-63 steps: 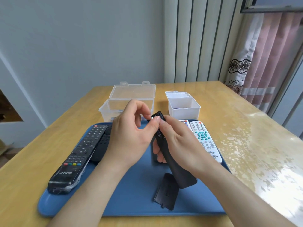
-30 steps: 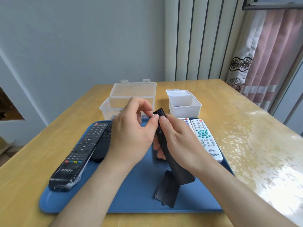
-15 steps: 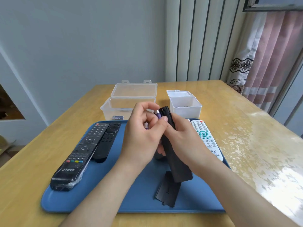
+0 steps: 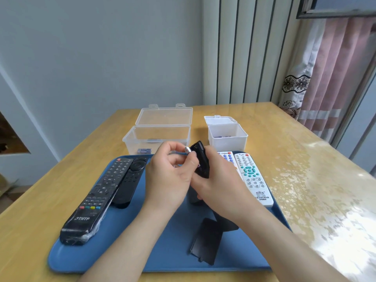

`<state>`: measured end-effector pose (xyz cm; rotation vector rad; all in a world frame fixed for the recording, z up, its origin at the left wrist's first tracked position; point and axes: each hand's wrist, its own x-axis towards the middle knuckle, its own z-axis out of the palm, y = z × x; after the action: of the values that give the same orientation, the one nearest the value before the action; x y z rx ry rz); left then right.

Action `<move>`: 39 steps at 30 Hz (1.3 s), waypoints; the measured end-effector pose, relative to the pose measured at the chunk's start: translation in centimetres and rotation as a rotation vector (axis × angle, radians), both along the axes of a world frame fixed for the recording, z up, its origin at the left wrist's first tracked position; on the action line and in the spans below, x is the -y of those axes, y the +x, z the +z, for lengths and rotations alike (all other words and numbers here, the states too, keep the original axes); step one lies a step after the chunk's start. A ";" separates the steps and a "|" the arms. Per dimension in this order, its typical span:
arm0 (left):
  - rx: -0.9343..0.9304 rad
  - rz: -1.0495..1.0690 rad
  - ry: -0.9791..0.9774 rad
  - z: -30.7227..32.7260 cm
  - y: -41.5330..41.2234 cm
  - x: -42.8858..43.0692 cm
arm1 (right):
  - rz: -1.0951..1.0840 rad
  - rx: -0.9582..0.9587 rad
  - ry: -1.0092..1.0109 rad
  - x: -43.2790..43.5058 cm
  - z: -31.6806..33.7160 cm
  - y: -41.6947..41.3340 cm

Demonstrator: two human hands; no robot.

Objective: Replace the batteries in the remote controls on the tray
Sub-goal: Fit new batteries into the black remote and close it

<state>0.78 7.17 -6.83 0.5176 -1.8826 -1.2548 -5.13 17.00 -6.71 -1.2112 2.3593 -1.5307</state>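
Crowding the blue tray (image 4: 67,259), spare remotes (image 4: 95,198) flank a loose cover (image 4: 206,242). Left hand (image 4: 168,180) pinches a battery (image 4: 188,150) beside the black remote (image 4: 201,161) gripped in the right hand (image 4: 221,190). Behind, a clear box (image 4: 156,137) holds a battery; the white box's (image 4: 226,137) contents are unclear.

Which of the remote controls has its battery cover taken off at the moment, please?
The black remote held in the right hand, raised above the blue tray; its detached cover lies on the tray. The other remotes lie flat, buttons up.

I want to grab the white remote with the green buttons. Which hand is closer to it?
The right hand. It holds the black remote just beside the white remote; the left hand is farther away, beyond the black one.
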 end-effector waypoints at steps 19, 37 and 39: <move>0.115 -0.386 0.461 5.0 -6.7 2.2 | -0.116 0.741 -0.386 -2.2 5.7 -7.7; 0.230 -0.199 0.026 6.2 -12.7 10.0 | -0.124 0.226 0.078 3.4 5.5 -15.3; 0.374 -0.174 -0.059 6.4 -10.2 13.2 | -0.023 0.138 0.160 5.8 5.7 -14.5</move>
<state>-9.46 -6.06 -0.45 0.5995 -2.3127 -1.2744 -19.62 11.19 -1.03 -1.0131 2.3609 -1.3547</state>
